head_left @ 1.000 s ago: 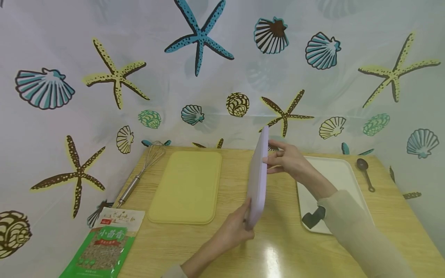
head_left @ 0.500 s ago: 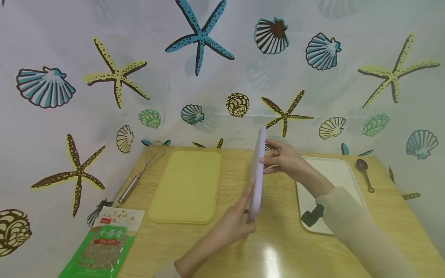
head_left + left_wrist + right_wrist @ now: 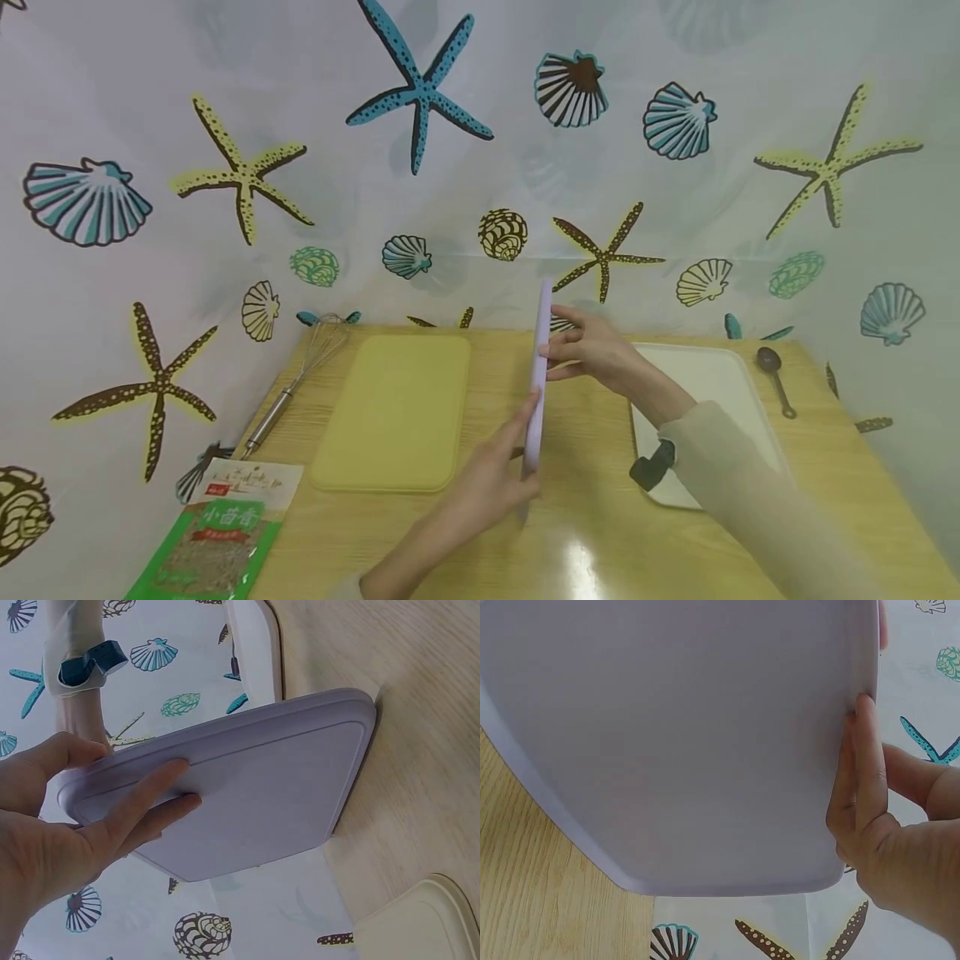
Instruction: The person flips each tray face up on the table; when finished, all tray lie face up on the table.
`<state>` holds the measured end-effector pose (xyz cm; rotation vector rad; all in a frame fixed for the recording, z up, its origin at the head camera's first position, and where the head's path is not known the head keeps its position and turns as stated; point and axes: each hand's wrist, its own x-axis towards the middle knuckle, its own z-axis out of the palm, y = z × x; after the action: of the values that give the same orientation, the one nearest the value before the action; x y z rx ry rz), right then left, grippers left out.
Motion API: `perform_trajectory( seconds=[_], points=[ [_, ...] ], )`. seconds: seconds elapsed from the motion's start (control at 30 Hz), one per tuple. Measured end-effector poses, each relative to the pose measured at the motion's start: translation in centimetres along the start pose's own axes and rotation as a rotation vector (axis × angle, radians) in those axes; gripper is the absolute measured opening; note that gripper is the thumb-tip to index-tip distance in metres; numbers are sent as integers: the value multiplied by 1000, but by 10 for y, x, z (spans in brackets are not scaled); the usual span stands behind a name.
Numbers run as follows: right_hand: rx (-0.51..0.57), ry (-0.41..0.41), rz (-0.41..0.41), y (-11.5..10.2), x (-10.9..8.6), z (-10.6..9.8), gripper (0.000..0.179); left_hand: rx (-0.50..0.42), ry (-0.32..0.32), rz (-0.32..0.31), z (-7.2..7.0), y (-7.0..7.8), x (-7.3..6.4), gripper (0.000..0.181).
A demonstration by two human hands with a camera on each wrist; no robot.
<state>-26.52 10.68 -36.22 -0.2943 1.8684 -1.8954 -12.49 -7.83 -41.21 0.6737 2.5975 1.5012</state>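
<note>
A lilac rectangular tray (image 3: 543, 325) with rounded corners stands on edge over the table, seen nearly edge-on in the head view. In the left wrist view one broad face of the tray (image 3: 262, 795) shows, its lower edge right at the wood. My left hand (image 3: 487, 477) grips its near side, thumb on the rim and fingers spread along the face (image 3: 75, 817). My right hand (image 3: 596, 354) pinches the far part of the rim from the right. In the right wrist view that hand's (image 3: 877, 802) fingers lie along the rim.
A yellow tray (image 3: 393, 408) lies to the left, with a whisk (image 3: 279, 408) and a green seed packet (image 3: 217, 533) beyond it. To the right a white tray (image 3: 720, 392) lies partly under my right forearm, beside a dark spoon (image 3: 776, 379). A patterned curtain (image 3: 450, 183) hangs behind.
The lilac tray has shifted slightly left and turned more edge-on, both hands moving with it. My left hand's fingers now reach higher along it. The head view has shifted a little.
</note>
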Motion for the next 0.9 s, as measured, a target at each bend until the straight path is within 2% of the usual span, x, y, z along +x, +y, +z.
perform_trajectory(
  seconds=[0.2, 0.37, 0.47, 0.57, 0.67, 0.77, 0.9],
  points=[
    [11, 8, 6, 0, 0, 5, 78, -7, 0, 7, -11, 11, 0, 86],
    [14, 6, -4, 0, -1, 4, 77, 10, 13, -15, -15, 18, 1, 76],
    [-19, 21, -4, 6, 1, 2, 68, 24, 37, -14, -15, 20, -1, 74],
    [-124, 80, 7, 28, 6, -4, 59, 37, 78, -2, -15, 20, -3, 72],
    [-255, 144, 63, 62, 8, -11, 58, 37, 125, -14, -14, 19, -5, 70],
    [-364, 162, 135, 93, 6, -15, 58, -6, 168, -72, -14, 16, -7, 68],
    [-436, 150, 213, 118, 3, -13, 59, -69, 236, -117, -17, 12, -10, 65]
  ],
)
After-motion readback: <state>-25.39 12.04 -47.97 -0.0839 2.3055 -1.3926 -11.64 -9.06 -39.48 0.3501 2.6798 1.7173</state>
